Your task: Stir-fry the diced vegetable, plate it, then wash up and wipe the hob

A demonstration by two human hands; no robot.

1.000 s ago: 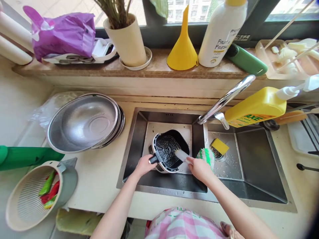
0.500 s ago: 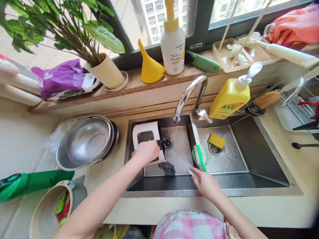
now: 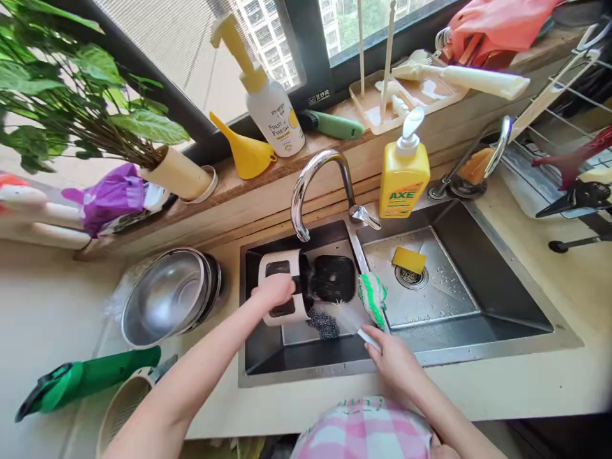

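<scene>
My left hand [image 3: 277, 290] is wrapped round the middle of a white and black container [image 3: 300, 306], which lies on its side in the left basin. A black piece [image 3: 333, 278] lies at the container's right side, over the basin floor. In my right hand [image 3: 388, 349] is the white handle of a brush [image 3: 351, 319], its bristles pointing toward the container. A dark steel wool scrubber [image 3: 324, 324] rests just below the container. The green and white scrubber [image 3: 372, 298] sits on the divider between the basins.
A yellow sponge [image 3: 409, 260] lies by the right basin's drain. The faucet [image 3: 306, 185] arches over the left basin. Behind the sink stands a yellow soap bottle [image 3: 404, 178]. Metal bowls [image 3: 165, 296] are on the left, and a green object [image 3: 95, 379] lies nearer.
The view has shifted and turned. The container has tilted, and the black piece now shows at its right side, covering the left drain. Both hands keep their holds.
</scene>
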